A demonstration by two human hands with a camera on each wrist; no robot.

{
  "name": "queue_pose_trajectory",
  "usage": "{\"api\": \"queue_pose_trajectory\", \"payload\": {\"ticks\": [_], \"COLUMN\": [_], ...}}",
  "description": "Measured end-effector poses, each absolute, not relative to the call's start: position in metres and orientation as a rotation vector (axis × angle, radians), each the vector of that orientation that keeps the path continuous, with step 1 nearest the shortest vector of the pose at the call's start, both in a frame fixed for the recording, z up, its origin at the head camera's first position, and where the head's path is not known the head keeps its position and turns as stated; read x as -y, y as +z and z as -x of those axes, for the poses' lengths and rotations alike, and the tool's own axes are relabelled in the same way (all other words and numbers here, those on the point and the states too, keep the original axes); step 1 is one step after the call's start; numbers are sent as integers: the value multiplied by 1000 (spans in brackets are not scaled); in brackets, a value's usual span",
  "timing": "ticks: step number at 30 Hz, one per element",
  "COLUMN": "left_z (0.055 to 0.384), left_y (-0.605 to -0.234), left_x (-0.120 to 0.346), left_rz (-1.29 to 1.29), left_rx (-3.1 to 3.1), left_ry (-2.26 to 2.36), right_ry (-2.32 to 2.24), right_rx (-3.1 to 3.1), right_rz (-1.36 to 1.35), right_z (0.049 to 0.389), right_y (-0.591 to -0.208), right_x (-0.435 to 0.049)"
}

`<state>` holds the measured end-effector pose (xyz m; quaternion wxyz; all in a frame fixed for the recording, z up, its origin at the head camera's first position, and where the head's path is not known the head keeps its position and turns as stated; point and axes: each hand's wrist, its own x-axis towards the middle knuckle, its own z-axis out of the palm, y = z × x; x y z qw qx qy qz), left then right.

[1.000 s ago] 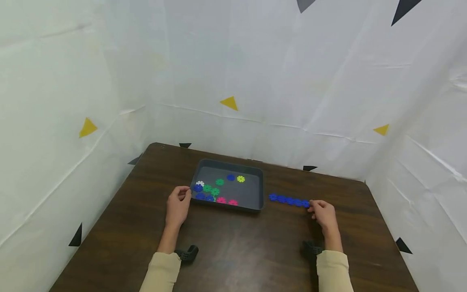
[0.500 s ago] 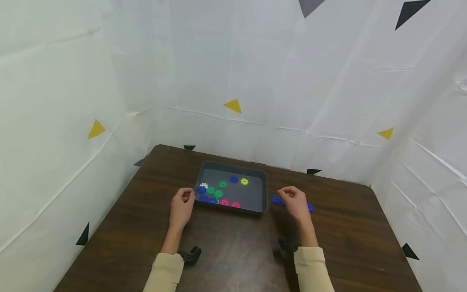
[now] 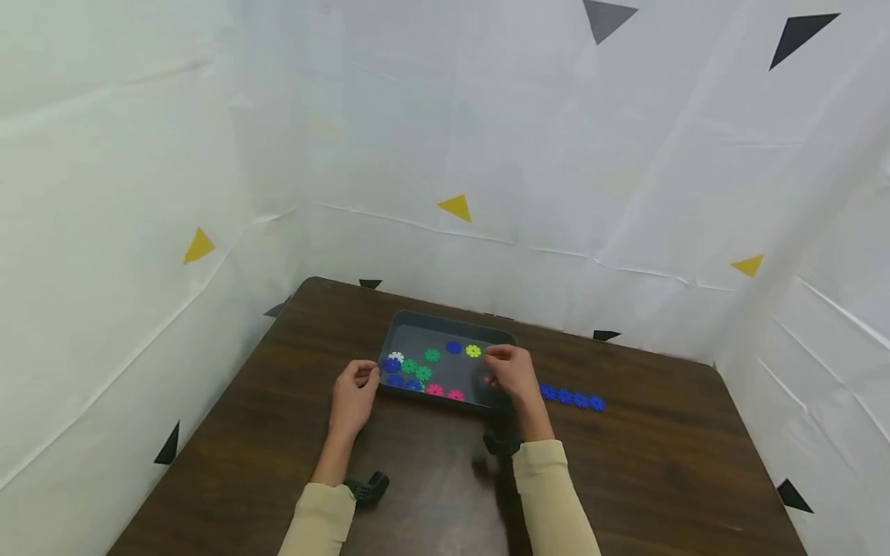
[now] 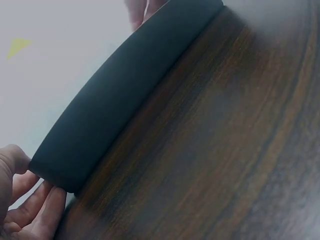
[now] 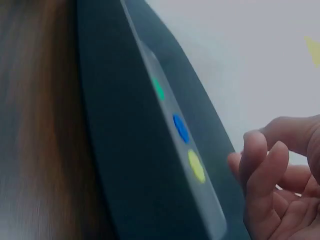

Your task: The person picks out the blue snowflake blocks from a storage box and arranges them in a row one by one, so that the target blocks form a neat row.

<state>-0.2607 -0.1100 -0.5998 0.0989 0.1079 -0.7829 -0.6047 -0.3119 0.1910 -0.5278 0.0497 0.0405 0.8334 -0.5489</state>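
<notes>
My left hand (image 3: 353, 398) grips the near left corner of a dark grey tray (image 3: 410, 333); in the left wrist view its thumb and fingers (image 4: 50, 207) close on the tray's end. Over the tray's right side hovers my right hand (image 3: 516, 377), fingers loosely bent and nothing visible between them. Just left of its fingertips lies a yellow flower-shaped plastic disc (image 3: 473, 351), with a blue disc (image 3: 453, 347) beside it. Green discs (image 3: 422, 373), pink discs (image 3: 434, 390), a white disc (image 3: 396, 357) and more blue discs lie toward the tray's left and front.
To the right of the tray, a row of several blue discs (image 3: 573, 398) lies on the dark wooden table (image 3: 660, 455), its left end hidden behind my right hand. White sheeting (image 3: 556, 154) with yellow and black triangles surrounds the table's back and sides.
My right hand has left the right end of the blue row and travelled left to above the tray. My left hand stays on the tray's corner. The head view has shifted slightly.
</notes>
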Motion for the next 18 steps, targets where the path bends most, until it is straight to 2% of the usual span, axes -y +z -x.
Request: {"api": "queue_pose_trajectory", "payload": {"ticks": [8,18], "left_z": [265,264], "left_y": [-598,-596], "left_x": [107,96], "left_rz": [-314,-275], "left_rx": [2298,2305], "left_ry": [-1795,-1801], "right_ry": [-1892,-1750], "right_rx": [-2264,-2448], "right_rz": [-218,-300], "right_z": [336,347], "right_y": [-529,-552], "right_x": [-162,-155]}}
